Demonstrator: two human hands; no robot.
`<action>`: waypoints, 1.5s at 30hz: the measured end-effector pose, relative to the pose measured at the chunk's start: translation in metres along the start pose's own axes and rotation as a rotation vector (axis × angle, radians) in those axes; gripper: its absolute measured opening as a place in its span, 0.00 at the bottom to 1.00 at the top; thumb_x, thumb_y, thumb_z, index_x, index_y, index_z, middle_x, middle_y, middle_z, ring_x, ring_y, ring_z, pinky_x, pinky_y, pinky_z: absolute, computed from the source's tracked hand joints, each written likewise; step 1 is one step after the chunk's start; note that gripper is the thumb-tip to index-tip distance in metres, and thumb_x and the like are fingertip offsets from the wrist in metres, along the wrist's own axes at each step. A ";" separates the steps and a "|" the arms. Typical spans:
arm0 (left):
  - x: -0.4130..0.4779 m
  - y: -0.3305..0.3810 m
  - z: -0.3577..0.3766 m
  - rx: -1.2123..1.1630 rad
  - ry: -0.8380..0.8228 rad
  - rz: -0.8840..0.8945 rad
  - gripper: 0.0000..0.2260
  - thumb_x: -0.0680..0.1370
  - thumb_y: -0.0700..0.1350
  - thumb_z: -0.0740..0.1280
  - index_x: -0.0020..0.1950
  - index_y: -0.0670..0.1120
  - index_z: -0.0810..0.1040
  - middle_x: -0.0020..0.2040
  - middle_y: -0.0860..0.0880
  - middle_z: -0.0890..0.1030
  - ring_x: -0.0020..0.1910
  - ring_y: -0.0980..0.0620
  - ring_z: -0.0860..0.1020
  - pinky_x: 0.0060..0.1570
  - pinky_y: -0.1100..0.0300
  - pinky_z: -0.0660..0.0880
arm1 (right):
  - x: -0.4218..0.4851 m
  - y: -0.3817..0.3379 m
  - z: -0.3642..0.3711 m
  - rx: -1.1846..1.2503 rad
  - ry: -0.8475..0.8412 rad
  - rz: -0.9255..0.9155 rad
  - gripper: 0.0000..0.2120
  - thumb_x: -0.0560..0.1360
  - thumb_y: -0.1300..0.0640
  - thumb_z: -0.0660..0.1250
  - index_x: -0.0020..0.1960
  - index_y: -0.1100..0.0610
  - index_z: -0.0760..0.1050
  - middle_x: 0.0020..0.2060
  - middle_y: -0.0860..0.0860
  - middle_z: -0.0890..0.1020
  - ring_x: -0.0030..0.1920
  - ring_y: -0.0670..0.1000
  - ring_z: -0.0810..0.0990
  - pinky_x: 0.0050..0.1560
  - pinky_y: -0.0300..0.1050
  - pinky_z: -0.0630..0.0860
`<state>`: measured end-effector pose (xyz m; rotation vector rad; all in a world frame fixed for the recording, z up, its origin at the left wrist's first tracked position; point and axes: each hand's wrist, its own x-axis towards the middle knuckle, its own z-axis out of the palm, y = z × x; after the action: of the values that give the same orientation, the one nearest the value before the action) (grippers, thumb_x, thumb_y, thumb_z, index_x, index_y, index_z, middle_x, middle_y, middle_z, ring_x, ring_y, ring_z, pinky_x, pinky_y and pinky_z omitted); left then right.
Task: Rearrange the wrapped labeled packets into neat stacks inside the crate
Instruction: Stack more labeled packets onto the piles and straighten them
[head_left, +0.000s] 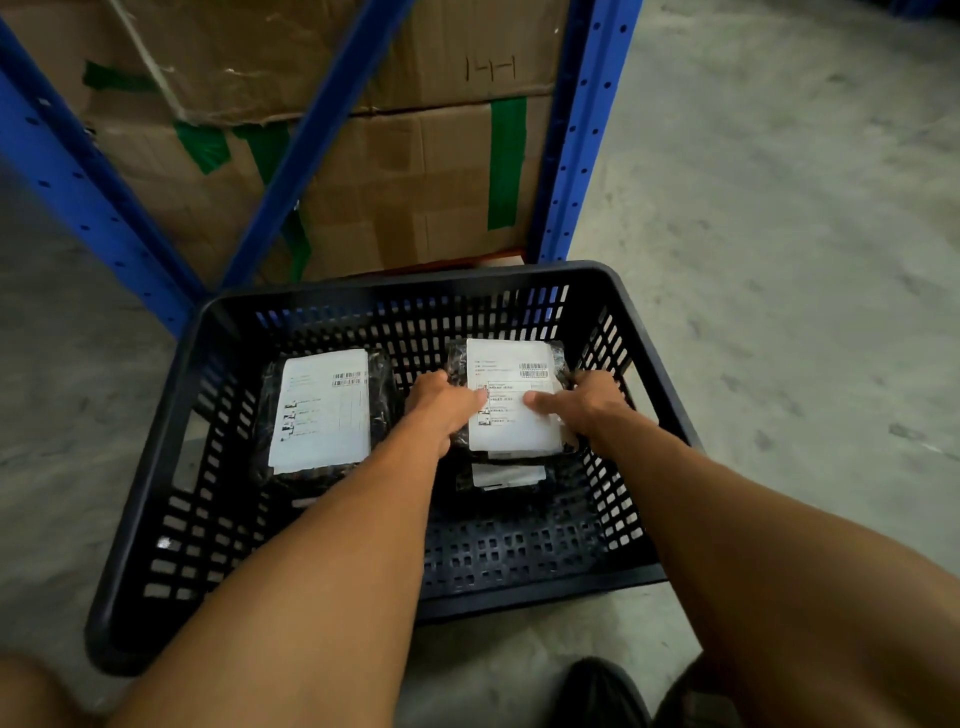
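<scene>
Both hands, the left hand and right hand, gripped the top packet with closed fingers on the right-hand stack in the crate, where the slick wrap could let it slide askew.

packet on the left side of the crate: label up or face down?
Label up. The left packet lies flat in the crate, its white barcoded label facing the camera.

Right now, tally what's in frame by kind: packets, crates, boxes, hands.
Packets showing a label: 3 (left, right top, one under it)
Crate: 1
Cardboard boxes: 2 (upper, lower)
Hands: 2 (left hand, right hand)
Total: 8
</scene>
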<state>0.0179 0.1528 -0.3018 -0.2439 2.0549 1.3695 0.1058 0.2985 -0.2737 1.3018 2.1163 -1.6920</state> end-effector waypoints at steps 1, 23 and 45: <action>0.002 -0.006 0.001 0.020 0.012 -0.017 0.27 0.73 0.38 0.74 0.71 0.42 0.72 0.66 0.43 0.78 0.62 0.44 0.77 0.63 0.48 0.75 | 0.002 0.003 0.002 -0.022 0.015 0.022 0.23 0.65 0.57 0.80 0.55 0.63 0.77 0.53 0.59 0.83 0.52 0.60 0.83 0.57 0.58 0.80; 0.030 -0.040 0.022 0.180 0.124 -0.072 0.35 0.74 0.41 0.75 0.77 0.44 0.63 0.72 0.42 0.72 0.68 0.44 0.74 0.68 0.51 0.70 | 0.040 0.031 0.026 -0.198 0.083 0.178 0.25 0.66 0.52 0.79 0.57 0.63 0.77 0.57 0.60 0.81 0.41 0.54 0.76 0.29 0.39 0.70; -0.012 0.010 -0.007 0.610 0.138 0.159 0.14 0.78 0.50 0.69 0.55 0.40 0.79 0.57 0.43 0.82 0.52 0.43 0.81 0.55 0.53 0.77 | 0.026 0.007 0.038 -0.585 0.124 -0.039 0.20 0.75 0.47 0.69 0.59 0.60 0.75 0.54 0.58 0.82 0.46 0.54 0.78 0.42 0.45 0.73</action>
<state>0.0199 0.1483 -0.2854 0.0955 2.5404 0.7637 0.0796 0.2801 -0.3081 1.1997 2.4484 -0.8946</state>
